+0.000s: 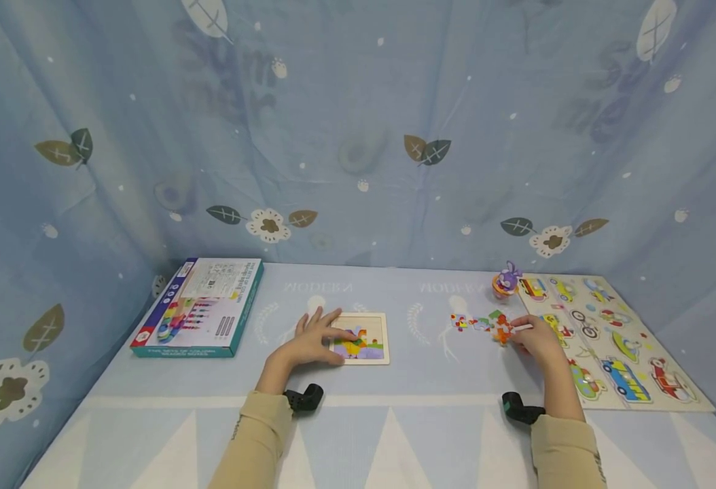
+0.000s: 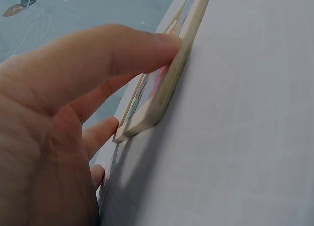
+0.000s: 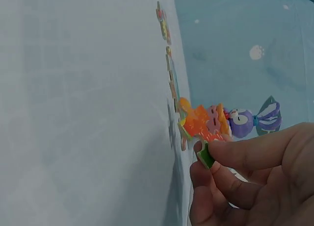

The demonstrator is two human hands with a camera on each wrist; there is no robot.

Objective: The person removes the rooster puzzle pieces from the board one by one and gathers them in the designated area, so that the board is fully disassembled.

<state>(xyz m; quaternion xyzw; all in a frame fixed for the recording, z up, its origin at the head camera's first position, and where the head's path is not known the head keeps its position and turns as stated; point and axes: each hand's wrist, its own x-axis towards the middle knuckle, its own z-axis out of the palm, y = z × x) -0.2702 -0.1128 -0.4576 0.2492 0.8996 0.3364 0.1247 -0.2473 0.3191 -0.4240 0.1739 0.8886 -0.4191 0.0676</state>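
Observation:
A small wooden jigsaw board (image 1: 386,339) with a pale frame and a colourful picture lies on the table. My left hand (image 1: 313,339) rests on its left side with fingers spread. The thumb (image 2: 162,47) presses on the near edge of the frame, while the index finger reaches over the picture. On the right, my right hand (image 1: 541,339) pinches an orange and green puzzle piece (image 3: 198,125) between thumb and fingertips. The piece is tilted up beside a row of loose puzzle pieces (image 1: 479,324).
A purple rabbit figurine (image 1: 508,278) stands behind the loose pieces. A large vehicle puzzle board (image 1: 636,339) lies at the far right, close to my right forearm. A flat boxed set (image 1: 202,312) lies at the left. Behind the table hangs a blue patterned curtain (image 1: 358,102).

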